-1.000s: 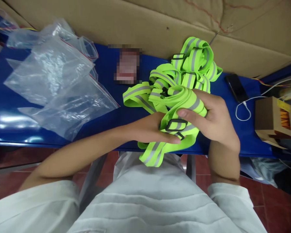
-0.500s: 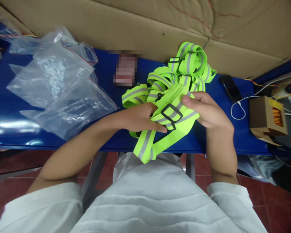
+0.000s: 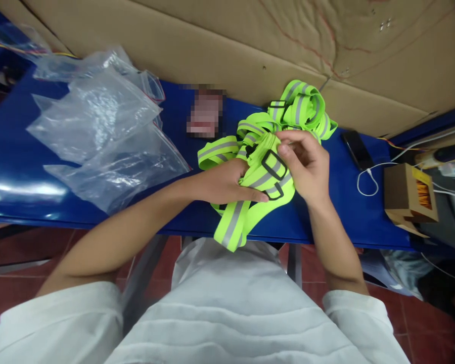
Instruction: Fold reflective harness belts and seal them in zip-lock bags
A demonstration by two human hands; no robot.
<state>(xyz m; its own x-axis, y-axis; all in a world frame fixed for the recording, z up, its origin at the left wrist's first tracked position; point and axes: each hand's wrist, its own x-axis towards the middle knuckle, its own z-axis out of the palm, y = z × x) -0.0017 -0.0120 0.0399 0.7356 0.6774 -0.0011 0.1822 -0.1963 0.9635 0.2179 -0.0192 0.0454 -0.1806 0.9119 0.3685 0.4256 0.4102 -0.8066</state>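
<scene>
A folded bundle of neon-yellow reflective strap (image 3: 263, 174) with grey stripes is held above the front edge of the blue table. My left hand (image 3: 227, 182) grips the bundle from the left, thumb lying across its front. My right hand (image 3: 307, 162) pinches the upper right edge of the folds between thumb and fingers. Two black plastic buckles show on the bundle, the upper one (image 3: 274, 165) larger in view. A loop of strap (image 3: 230, 227) hangs below over the table edge. Behind lie more coiled reflective straps (image 3: 301, 103).
Clear zip bags (image 3: 98, 116) are heaped on the blue table (image 3: 18, 189) at left. A blurred-out flat item (image 3: 205, 114) lies at the back. To the right are a black phone (image 3: 357, 150), a white cable (image 3: 367, 193) and an open cardboard box (image 3: 398, 194). Cardboard (image 3: 212, 45) lines the back.
My right hand has shifted left and inward, from the bundle's right end to its upper edge. The right side of the strap is gathered closer. The view has also shifted slightly.
</scene>
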